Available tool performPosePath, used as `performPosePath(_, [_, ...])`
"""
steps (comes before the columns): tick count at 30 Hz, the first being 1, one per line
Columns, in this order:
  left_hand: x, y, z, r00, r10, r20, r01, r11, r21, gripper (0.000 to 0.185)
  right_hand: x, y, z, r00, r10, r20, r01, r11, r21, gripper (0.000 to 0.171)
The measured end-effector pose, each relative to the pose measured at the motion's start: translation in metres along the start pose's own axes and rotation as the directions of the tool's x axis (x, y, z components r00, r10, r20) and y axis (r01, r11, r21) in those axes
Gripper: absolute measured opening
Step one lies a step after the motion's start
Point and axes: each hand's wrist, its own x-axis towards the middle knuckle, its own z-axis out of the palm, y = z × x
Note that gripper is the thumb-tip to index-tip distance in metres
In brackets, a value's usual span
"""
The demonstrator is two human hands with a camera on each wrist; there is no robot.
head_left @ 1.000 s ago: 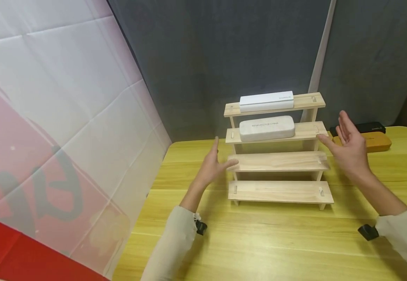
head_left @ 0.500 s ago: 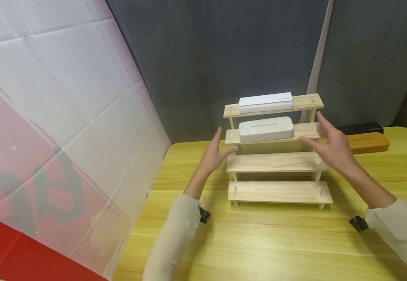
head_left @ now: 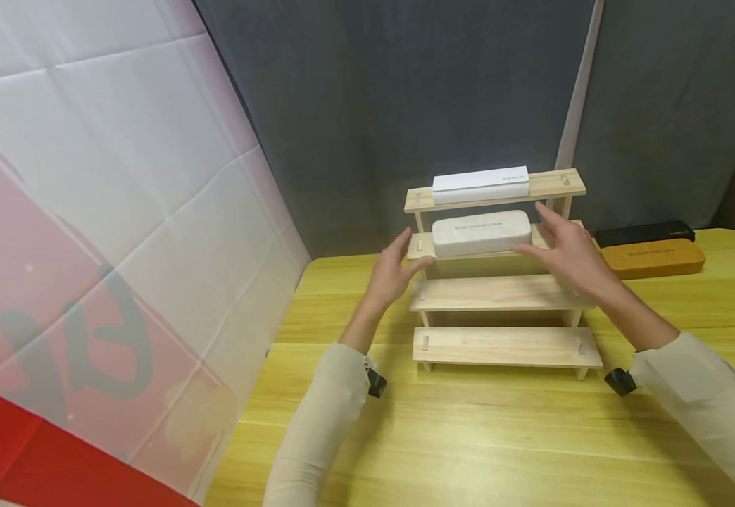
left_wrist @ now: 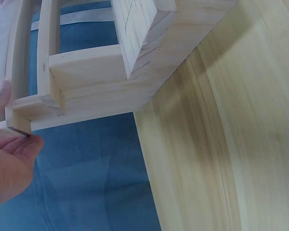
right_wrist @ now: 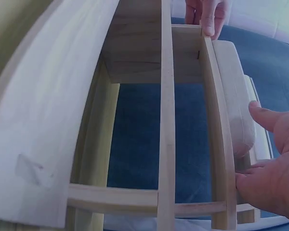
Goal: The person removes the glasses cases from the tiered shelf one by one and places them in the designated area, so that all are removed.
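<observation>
Head view: four-tier wooden rack [head_left: 500, 296] on yellow desk [head_left: 469, 436]. Two cases on rack: white box [head_left: 480, 184] on top tier, grey case [head_left: 480, 233] on second tier. Two more cases on desk at far right, black case [head_left: 645, 233] behind tan case [head_left: 652, 258] (four cases counted). Left hand [head_left: 393, 271] by left end of second tier, fingers relaxed, gripping nothing. Right hand [head_left: 567, 250] spread beside right end of grey case, covering that end of the tier; contact hard to judge here.

Left wrist view: rack [left_wrist: 111, 72] from below, cut off at frame top; left hand [left_wrist: 7, 159] half out of frame, fingertips touching tier end, loose. No cases visible.

Right wrist view: rack [right_wrist: 166, 120] underside, grey case [right_wrist: 233, 106] above slats, right hand [right_wrist: 269, 178] uncurled, thumb just beside case end, fingers against tier edge. Left hand [right_wrist: 207, 14] across, fingertips on tier.
</observation>
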Motion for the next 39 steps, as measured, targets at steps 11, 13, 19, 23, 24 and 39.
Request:
performPosePath(11, [0.000,0.002,0.000,1.000,-0.001,-0.022,0.001,1.000,0.022,0.084,0.017,-0.006,0.004,0.998,-0.002,0.060,-0.001,0.999,0.050,0.094])
performPosePath(13, [0.001,0.002,0.000,1.000,0.000,-0.020,0.000,1.000,0.023,0.083,0.018,-0.006,0.005,0.998,-0.002,0.056,0.000,0.999,0.038,0.092])
performPosePath(19, [0.001,0.004,-0.002,1.000,-0.012,-0.006,0.012,0.999,0.049,0.084,0.017,-0.006,0.006,1.000,0.001,0.014,-0.001,0.999,0.053,0.087])
performPosePath(23, [0.001,0.006,-0.003,1.000,-0.028,0.005,0.027,0.997,0.073,0.084,0.014,-0.004,0.006,1.000,0.009,-0.011,-0.007,0.994,0.105,0.086])
performPosePath(24, [0.001,0.007,-0.003,0.999,-0.031,0.008,0.030,0.997,0.076,0.084,0.014,-0.004,0.006,1.000,0.010,-0.006,-0.009,0.993,0.118,0.088])
performPosePath(39, [0.002,0.011,-0.006,0.998,-0.049,0.029,0.045,0.992,0.122,0.083,0.016,-0.005,0.003,0.996,0.017,0.091,-0.030,0.991,0.133,0.091])
